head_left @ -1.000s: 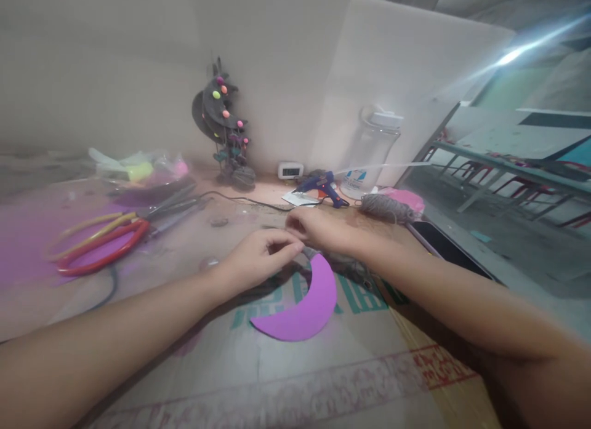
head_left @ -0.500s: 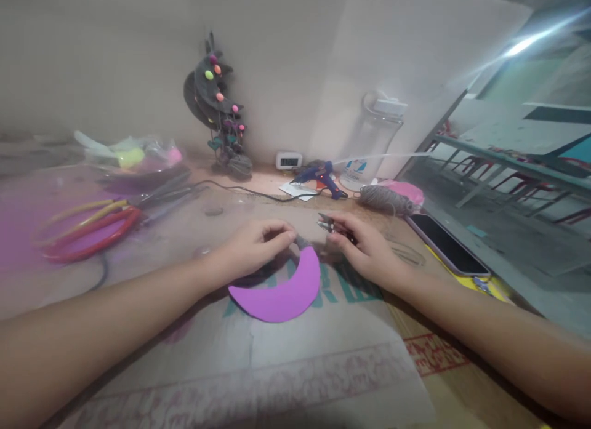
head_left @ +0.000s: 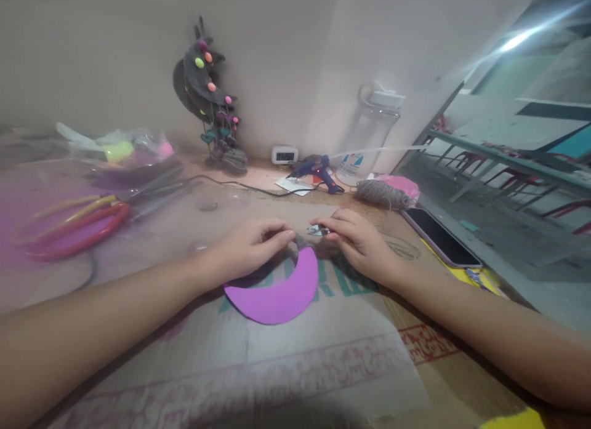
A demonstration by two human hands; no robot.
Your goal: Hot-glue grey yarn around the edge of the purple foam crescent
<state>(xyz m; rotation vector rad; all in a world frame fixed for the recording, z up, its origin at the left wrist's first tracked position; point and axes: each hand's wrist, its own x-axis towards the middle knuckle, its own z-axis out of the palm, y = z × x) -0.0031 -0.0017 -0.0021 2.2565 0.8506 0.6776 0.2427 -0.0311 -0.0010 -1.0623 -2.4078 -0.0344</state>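
Observation:
A purple crescent moon cutout point(head_left: 281, 303) lies over the paper-covered table, its upper tip wrapped in grey yarn point(head_left: 302, 241). My left hand point(head_left: 261, 244) is closed, thumb and fingers pinching at that wrapped tip. Just right of it, my right hand point(head_left: 357, 241) is closed around small thread snips point(head_left: 319, 231), whose metal blades point left toward the crescent's tip. Part of the snips is hidden by the fingers. A ball of grey yarn point(head_left: 381, 194) sits behind my right hand.
Behind stand a glue gun point(head_left: 318, 169), a small digital clock point(head_left: 284, 154), a clear bottle point(head_left: 367, 133) and a hanging moon ornament point(head_left: 203, 78). Large scissors point(head_left: 92, 226) and a plastic bag point(head_left: 120, 152) lie left. A phone point(head_left: 441, 235) rests near the right edge.
The snips in my right hand have turned and stretch flatter toward the left, with the index finger extended over them. My left hand keeps its pinch. The view has shifted slightly.

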